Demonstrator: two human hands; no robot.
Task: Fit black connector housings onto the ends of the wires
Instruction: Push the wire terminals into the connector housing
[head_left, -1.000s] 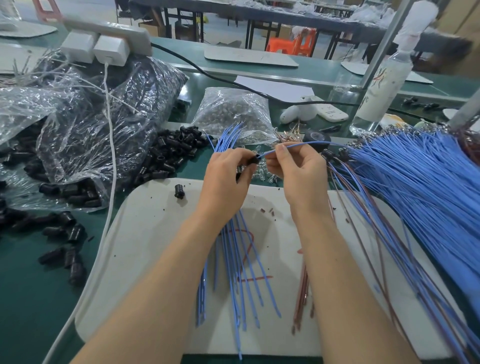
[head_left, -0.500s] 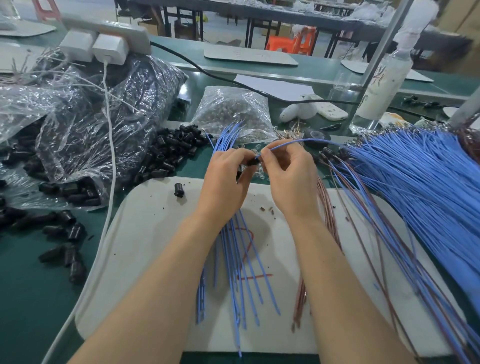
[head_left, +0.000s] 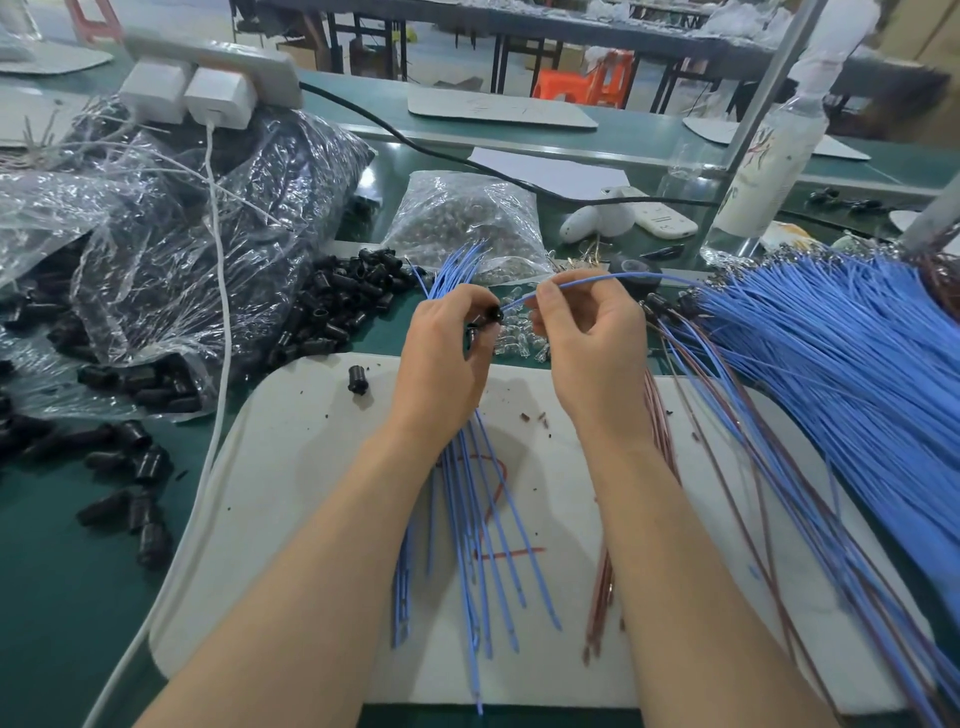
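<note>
Two grips at the mat's (head_left: 311, 519) far edge, my left hand (head_left: 441, 358) pinching a black housing (head_left: 492, 314), my right hand (head_left: 592, 353) pinching a blue wire (head_left: 613, 278), clear bag (head_left: 182, 249) of loose housings (head_left: 156, 382) at the tabletop's (head_left: 62, 597) left edge, wire's tip too small to make out

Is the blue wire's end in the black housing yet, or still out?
At its mouth: the blue wire pinched by the right hand reaches the housing in the left hand. Whether it is seated, cannot tell.

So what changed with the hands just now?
The left hand and right hand drew slightly apart, baring a short bit of blue wire between them. The left still grips the black housing, the right still pinches the wire. The housing pile stayed put.
</note>
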